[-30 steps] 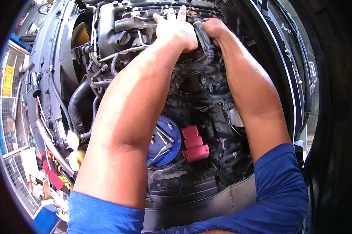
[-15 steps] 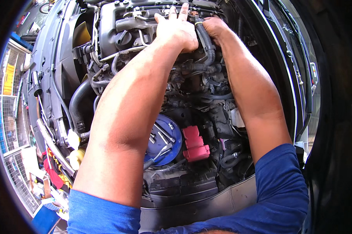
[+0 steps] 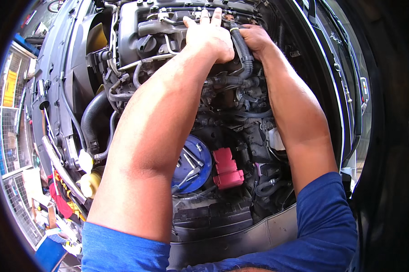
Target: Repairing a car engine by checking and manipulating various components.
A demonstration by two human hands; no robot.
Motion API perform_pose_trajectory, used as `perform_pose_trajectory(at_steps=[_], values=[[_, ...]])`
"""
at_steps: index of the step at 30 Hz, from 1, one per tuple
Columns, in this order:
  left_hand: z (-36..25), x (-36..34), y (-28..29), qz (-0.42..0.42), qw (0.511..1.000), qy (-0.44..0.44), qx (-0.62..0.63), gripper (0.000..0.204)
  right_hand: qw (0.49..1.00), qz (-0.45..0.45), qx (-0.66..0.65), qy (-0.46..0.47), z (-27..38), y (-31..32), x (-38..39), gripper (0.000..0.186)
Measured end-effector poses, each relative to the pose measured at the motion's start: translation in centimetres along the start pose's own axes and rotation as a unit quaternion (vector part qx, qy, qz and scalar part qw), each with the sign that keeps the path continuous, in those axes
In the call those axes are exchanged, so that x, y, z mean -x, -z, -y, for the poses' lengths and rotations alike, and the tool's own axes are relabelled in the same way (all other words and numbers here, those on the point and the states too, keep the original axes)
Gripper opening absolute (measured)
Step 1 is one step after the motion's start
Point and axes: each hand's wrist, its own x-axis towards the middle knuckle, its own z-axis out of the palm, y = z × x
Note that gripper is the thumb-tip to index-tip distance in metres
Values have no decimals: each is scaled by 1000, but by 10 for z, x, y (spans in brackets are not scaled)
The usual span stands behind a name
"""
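Note:
My left hand [image 3: 211, 40] lies on the far part of the engine [image 3: 128, 38], its visible fingers spread and pointing away from me. Beside it runs a black corrugated hose [image 3: 244, 52]. On the hose's right side is my right hand [image 3: 258, 40], with its fingers bent inward. Their tips are hidden behind the hose, so what they grip cannot be made out. A black round filler cap [image 3: 146, 44] sits on the engine left of my left hand.
Nearer to me, a blue round tray [image 3: 200, 181] carries several metal tools, partly behind my left forearm. Right of it is a red plastic cover [image 3: 227, 168]. A thick black hose [image 3: 92, 120] curves at the left. The car's fender edge [image 3: 324, 59] runs along the right.
The whole view has shifted slightly, so the engine appears a little lower and farther right. Both hands keep the same places on the engine.

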Motion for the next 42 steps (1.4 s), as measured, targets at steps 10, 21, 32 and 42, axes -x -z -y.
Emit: perform_pose_trajectory(at_steps=[10,21,32,42], values=[[3,1,-3,-20,1000,6,10,56,998,51,20,-1,0,0,-9,25],[4,4,2,11,1000,13,-5,63,1000,-10,-9,-7,-5,-13,-22,19],[-51,55,-6,-125,860,79,488,64,993,31,51,-102,11,-8,-21,9],[-37,39,18,-7,768,159,620,71,957,37,287,5,-4,16,-43,31]])
